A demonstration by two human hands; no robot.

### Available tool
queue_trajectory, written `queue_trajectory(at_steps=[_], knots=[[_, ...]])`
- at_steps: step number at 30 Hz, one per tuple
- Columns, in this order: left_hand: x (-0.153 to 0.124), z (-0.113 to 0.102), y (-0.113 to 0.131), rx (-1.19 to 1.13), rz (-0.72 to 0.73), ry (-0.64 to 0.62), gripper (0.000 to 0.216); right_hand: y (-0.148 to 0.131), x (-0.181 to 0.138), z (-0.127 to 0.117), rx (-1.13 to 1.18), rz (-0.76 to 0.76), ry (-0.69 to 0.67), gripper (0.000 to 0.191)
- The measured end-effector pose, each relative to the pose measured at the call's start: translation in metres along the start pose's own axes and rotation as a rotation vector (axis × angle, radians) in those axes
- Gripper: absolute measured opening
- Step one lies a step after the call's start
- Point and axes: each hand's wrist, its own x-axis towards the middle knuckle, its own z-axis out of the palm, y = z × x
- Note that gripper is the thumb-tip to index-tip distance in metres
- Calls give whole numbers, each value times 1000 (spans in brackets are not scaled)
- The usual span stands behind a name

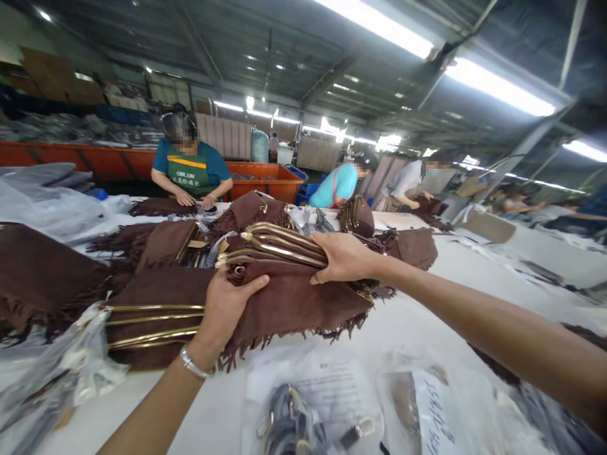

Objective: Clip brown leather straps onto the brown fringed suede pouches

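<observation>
Both my hands grip a stack of brown suede fringed bags (pixel 289 297) with gold metal bars, lifted just above the white table (pixel 412 328). My left hand (pixel 226 308) clasps the stack's near left edge, thumb on top. My right hand (pixel 342 256) presses down on the gold bars at the stack's far right side. A silver bracelet circles my left wrist.
More brown fringed bags (pixel 156 316) lie at left and behind. Clear plastic bags with straps and clips (pixel 303 417) lie in front of me, crumpled plastic (pixel 52 373) at left. Three people work across the table beside orange bins (pixel 265 180). A cardboard box (pixel 488 226) stands at right.
</observation>
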Motion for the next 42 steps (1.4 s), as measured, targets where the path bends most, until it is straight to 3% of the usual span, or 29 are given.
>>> queue_trajectory(at_steps=[5, 10, 14, 16, 18, 21, 25, 28, 30, 33, 35, 37, 39, 42], knots=[[-10, -108, 83, 199, 50, 31, 50, -100, 28, -25, 213, -14, 85, 67], [-7, -205, 168, 611, 103, -116, 34, -213, 44, -10, 675, 64, 172, 68], [7, -255, 221, 1107, 92, -317, 33, -315, 49, 19, 1159, 162, 130, 64], [15, -266, 228, 1253, 72, -429, 39, -366, 45, 35, 1443, 167, 84, 62], [18, -269, 210, 1242, 48, -526, 33, -418, 35, 54, 1669, 200, 52, 62], [-1, -268, 140, 1097, 129, -575, 24, -493, 8, 95, 1856, 376, -32, 66], [-76, -280, 32, 1062, 312, -1012, 27, -582, -33, 174, 1911, 675, -234, 63], [-147, -325, -4, 1035, 329, -1018, 19, -625, -55, 230, 1816, 910, -357, 64], [-196, -369, -4, 1057, 282, -874, 23, -637, -64, 255, 1763, 979, -408, 72], [-276, -431, 12, 1115, -23, -353, 26, -638, -67, 273, 1811, 1095, -489, 80], [-331, -457, 20, 1069, -198, -65, 26, -634, -66, 275, 1896, 1171, -527, 81], [-379, -470, 23, 1007, -281, 30, 26, -629, -66, 273, 1933, 1186, -562, 79], [-413, -475, 21, 938, -354, 62, 28, -622, -68, 267, 1871, 1139, -695, 74], [-437, -479, 14, 894, -432, 119, 31, -603, -69, 252, 1519, 865, -970, 59]])
